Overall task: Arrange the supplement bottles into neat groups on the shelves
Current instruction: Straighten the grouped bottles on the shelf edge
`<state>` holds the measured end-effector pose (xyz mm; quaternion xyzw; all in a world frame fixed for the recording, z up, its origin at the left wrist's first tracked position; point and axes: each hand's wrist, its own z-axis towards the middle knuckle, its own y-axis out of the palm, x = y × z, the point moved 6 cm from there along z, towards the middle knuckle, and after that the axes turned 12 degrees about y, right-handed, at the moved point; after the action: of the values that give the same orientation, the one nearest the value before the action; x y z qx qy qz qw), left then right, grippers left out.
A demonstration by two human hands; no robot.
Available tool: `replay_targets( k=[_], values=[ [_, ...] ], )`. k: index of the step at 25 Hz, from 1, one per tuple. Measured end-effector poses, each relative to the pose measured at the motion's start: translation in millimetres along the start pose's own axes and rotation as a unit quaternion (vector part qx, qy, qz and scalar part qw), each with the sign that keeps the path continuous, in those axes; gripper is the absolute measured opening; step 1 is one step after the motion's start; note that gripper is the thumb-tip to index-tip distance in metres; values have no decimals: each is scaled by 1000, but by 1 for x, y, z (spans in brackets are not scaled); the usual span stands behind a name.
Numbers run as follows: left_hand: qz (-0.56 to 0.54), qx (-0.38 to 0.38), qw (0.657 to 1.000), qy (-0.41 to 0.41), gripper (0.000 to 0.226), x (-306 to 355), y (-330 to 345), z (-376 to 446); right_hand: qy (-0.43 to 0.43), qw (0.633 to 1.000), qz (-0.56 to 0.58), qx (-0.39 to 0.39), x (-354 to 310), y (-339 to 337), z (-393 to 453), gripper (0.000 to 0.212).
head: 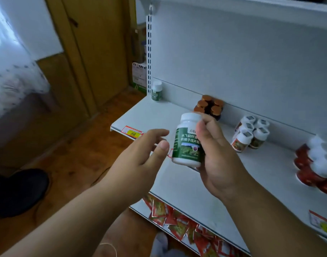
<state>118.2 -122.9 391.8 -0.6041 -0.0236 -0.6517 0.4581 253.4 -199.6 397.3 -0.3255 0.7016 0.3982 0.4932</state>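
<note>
The right hand (217, 156) gripped a white bottle with a green label (188, 140), fingers and thumb curled round its side, holding it upright in the air above the front of the white shelf (224, 182). The left hand (140, 154) hovered just beside that held bottle with its fingers loosely spread, holding nothing. Behind the held bottle, against the back panel, a cluster of dark bottles with copper caps (210, 106) already stood grouped. To the right of the held bottle stood a tidy set of white-capped bottles with red and green labels (251, 134), and further right a blurred bunch of red bottles with white caps (316, 164). Far behind and left of the held bottle, one matching green-labelled bottle (156, 91) stood alone. By the look of it, most groups were formed; the green pair remained to be joined
</note>
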Motion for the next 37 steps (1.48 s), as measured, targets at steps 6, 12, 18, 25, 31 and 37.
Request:
replay_targets(
  k=[6, 12, 18, 25, 31, 37],
  values=[
    [19, 10, 999, -31, 67, -58, -43, 69, 33, 996, -82, -11, -6, 25, 111, 36],
    [29, -35, 998, -51, 63, -120, -84, 121, 22, 991, -129, 35, -4, 55, 187, 81],
    [93, -185, 978, 6, 55, -210, -74, 205, 42, 902, -306, 302, 25, 24, 240, 52],
    [180, -260, 949, -6, 84, -271, -31, 281, 87, 813, -421, 393, 38, -5, 300, 53],
    [302, -264, 915, 39, 96, -296, 4, 299, 66, 804, -455, 377, 37, -20, 346, 47],
    [341, -243, 906, 62, 91, -295, 12, 299, 27, 771, -512, 378, 33, -19, 359, 49]
  ],
)
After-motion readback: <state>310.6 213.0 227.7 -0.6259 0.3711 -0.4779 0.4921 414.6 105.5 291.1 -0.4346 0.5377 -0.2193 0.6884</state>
